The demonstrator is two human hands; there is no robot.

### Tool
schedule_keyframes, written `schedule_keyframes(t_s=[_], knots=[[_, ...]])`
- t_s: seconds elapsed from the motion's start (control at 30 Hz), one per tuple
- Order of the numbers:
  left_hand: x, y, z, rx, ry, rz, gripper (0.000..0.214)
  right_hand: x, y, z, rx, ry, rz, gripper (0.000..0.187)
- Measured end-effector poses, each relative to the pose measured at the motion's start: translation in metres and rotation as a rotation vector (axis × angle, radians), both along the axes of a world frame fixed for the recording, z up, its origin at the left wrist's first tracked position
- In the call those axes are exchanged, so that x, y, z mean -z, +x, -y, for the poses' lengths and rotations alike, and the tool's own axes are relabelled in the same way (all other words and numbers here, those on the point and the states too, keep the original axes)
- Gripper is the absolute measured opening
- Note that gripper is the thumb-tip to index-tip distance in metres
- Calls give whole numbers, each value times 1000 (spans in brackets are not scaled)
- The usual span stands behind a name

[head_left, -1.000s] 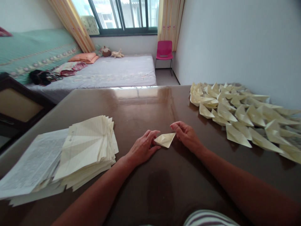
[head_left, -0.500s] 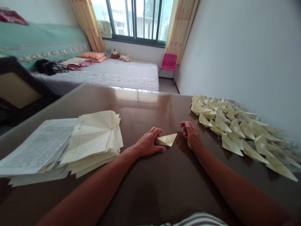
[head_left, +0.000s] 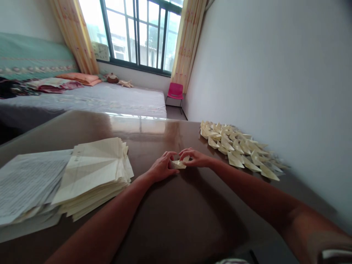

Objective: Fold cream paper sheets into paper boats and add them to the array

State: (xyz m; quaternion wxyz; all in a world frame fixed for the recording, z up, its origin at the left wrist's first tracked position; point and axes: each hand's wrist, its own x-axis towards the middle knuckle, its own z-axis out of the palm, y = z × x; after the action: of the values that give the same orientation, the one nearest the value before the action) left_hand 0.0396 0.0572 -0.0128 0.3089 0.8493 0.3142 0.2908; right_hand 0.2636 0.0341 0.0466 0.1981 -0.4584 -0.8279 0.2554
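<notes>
A small cream paper boat (head_left: pixel 178 165) sits on the brown tabletop between my two hands. My left hand (head_left: pixel 161 167) curves round the boat's left end, thumb on the near side and fingers on the far side. At the other end, my right hand (head_left: pixel 196 158) reaches in with bent fingers and thumb pinching the boat's right tip. Parts of the boat are hidden behind the fingers.
Many finished paper boats (head_left: pixel 236 143) lie clustered at the right by the white wall. To the left are a stack of cream paper sheets (head_left: pixel 90 168) and printed pages (head_left: pixel 33 183). Beyond the glossy table (head_left: pixel 132 134) stand a bed (head_left: pixel 132 99) and a pink chair (head_left: pixel 175 90).
My right hand has moved left from beside the boat to its right end and closed on it. My left hand stays at the boat. The camera view has turned to the right.
</notes>
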Motion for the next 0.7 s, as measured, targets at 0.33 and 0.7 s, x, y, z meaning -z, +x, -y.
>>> schedule_keyframes(t_s=[0.33,0.7], knots=[[-3,-3,-2,-18,-17,6,43,-6,40,3,261,167,141,12],[-7,-5,-8,-26,-44,-55,39,-91,232,23,985,151,373,34]])
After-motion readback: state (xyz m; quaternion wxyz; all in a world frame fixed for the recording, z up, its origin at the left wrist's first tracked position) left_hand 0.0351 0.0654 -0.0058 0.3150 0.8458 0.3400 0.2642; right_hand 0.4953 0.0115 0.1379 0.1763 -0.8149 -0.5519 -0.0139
